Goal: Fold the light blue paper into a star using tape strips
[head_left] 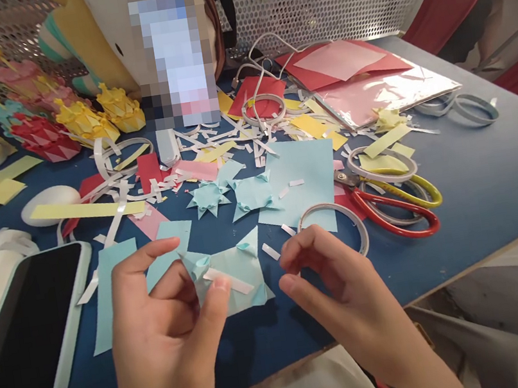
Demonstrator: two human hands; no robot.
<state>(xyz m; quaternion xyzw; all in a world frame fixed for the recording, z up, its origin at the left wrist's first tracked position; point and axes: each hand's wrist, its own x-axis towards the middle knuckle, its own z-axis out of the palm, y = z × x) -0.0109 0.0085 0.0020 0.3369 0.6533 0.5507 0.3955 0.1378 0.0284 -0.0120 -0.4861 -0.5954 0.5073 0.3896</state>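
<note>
Near the bench's front edge, folded light-blue paper is pinched by the left hand; the right hand is held fingers parted.

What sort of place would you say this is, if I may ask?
Probably a paper-craft workspace: the left hand holds folded light-blue paper, with scissors and scattered paper scraps on the blue table.
</note>
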